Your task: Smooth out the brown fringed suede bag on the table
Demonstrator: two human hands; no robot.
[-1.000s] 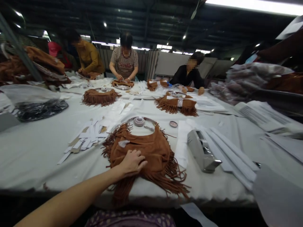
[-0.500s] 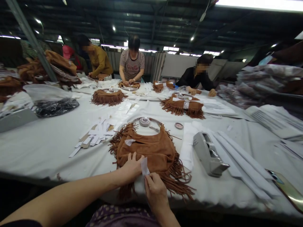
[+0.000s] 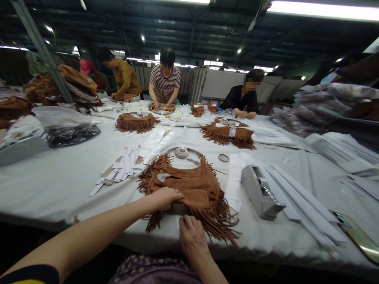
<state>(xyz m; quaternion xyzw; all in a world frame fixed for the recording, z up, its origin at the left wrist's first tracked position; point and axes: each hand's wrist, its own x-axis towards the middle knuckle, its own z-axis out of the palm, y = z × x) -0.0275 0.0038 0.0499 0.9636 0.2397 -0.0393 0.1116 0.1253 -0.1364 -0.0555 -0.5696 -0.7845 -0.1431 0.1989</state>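
A brown suede bag with fringe [image 3: 189, 183] lies on the white-covered table [image 3: 53, 185] in front of me. My left hand [image 3: 164, 197] is closed on the bag's near edge and holds it slightly lifted. My right hand [image 3: 191, 232] rests on the table just below that edge. Its fingers are held together and point under the lifted flap, and the fingertips are partly hidden by the fringe. No white paper slip shows in this hand.
A grey tape dispenser [image 3: 260, 193] and long white paper strips [image 3: 296, 197] lie to the right. Cut white slips [image 3: 124, 167] are at the left. A tape roll [image 3: 181, 152] sits behind the bag. A phone [image 3: 355, 236] is at the near right edge. Three people work on similar bags across the table.
My right hand came in holding a white slip, then moved to the bag's near edge, where the slip is out of sight. My left hand went from flat on the bag to gripping and lifting its edge.
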